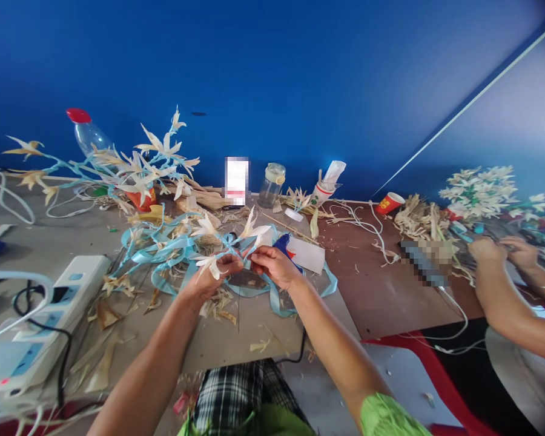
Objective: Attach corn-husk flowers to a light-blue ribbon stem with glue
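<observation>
My left hand (215, 272) is closed on the stem of a branch of cream dried-husk flowers (206, 227), whose blooms fan out above and beside the fingers. Close by on its right, my right hand (275, 264) pinches light blue ribbon (279, 306) against the stem; its fingertips are partly hidden. The ribbon trails in loops below and to the right of the hands. Left of my hands lie more husk flowers with blue-wrapped stems (163, 248). Just behind the right hand are a white roll (306, 254) and a dark blue item.
A power strip (68, 309) with cables sits at the left. Along the wall stand a red cup (143, 198) of flower branches, a bottle (91, 136), a pixelated phone (237, 180) and a jar (272, 184). Another person's hands (485, 248) work at the right. Husk scraps litter the table.
</observation>
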A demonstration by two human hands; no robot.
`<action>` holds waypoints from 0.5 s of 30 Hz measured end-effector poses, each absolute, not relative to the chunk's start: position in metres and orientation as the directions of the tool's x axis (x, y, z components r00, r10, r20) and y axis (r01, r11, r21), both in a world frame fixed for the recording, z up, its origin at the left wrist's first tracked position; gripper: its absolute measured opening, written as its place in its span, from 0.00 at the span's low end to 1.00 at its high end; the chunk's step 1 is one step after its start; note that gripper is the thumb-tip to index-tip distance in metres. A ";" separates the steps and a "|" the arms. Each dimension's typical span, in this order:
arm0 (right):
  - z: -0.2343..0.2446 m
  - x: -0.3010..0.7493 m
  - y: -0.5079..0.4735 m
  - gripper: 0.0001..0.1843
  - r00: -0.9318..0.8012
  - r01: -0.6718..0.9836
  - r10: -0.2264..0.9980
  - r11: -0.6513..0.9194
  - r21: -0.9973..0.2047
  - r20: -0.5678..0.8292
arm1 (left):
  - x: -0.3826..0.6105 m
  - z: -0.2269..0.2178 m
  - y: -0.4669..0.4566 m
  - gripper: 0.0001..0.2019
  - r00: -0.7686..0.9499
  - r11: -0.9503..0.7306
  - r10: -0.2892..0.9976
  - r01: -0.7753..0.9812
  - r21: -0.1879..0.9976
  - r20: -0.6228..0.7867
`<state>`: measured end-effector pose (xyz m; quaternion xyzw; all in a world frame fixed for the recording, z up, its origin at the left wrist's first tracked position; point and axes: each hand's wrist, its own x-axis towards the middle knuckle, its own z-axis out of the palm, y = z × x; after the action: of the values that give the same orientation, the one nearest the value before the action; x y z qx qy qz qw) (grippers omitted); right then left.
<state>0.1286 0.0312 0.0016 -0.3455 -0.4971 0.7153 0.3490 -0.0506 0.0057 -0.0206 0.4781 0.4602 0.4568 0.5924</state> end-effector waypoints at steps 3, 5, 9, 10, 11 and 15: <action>-0.005 0.126 0.033 0.14 -0.480 -0.177 0.864 -0.261 -0.949 -0.149 | -0.051 -0.024 0.006 0.10 0.196 0.168 0.970 -0.122 0.978 -0.143; -0.007 0.126 0.034 0.13 -0.486 -0.170 0.860 -0.266 -0.949 -0.154 | -0.051 -0.027 0.007 0.09 0.215 0.187 0.964 -0.136 0.973 -0.155; -0.007 0.128 0.033 0.14 -0.536 -0.160 0.827 -0.295 -0.942 -0.168 | -0.051 -0.032 0.007 0.11 0.261 0.238 0.946 -0.151 0.959 -0.194; -0.006 0.129 0.033 0.14 -0.552 -0.162 0.816 -0.307 -0.938 -0.172 | -0.050 -0.032 0.007 0.11 0.273 0.252 0.940 -0.147 0.956 -0.206; -0.006 0.130 0.034 0.15 -0.569 -0.165 0.804 -0.318 -0.933 -0.173 | -0.050 -0.031 0.006 0.11 0.282 0.267 0.934 -0.138 0.954 -0.220; -0.003 0.134 0.035 0.16 -0.647 -0.196 0.753 -0.320 -0.927 -0.123 | -0.047 -0.026 0.003 0.09 0.255 0.316 0.925 -0.105 0.943 -0.281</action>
<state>0.1344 0.0351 -0.0032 -0.2824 -0.4933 0.7616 0.3113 -0.0468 0.0032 -0.0258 0.4364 0.4697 0.3895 0.6612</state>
